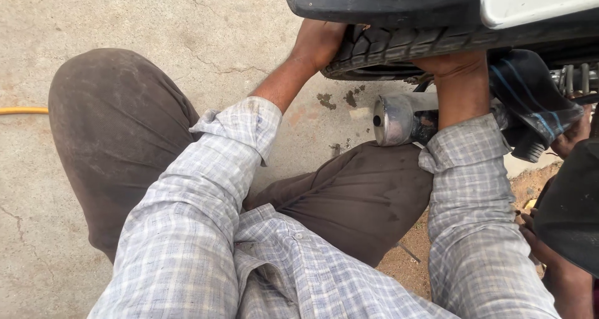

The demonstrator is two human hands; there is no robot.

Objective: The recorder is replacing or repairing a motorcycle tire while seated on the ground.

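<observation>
I squat behind a motorcycle. Its black treaded rear tyre (399,48) sits under the black rear mudguard (380,1). My left hand (318,41) reaches up and presses on the tyre's left side; its fingers are hidden behind the tread and mudguard. My right hand (452,66) goes up against the tyre's underside, with the fingers hidden, so its grip cannot be told. Just below my right wrist pokes the chrome exhaust pipe end (396,119).
A white plate (536,1) is fixed on the mudguard. A black and blue part (530,101) hangs at right. Another person's hand (574,135) shows at the right edge. A yellow hose (22,111) lies on the cracked concrete (187,32). Bare soil (412,263) is lower right.
</observation>
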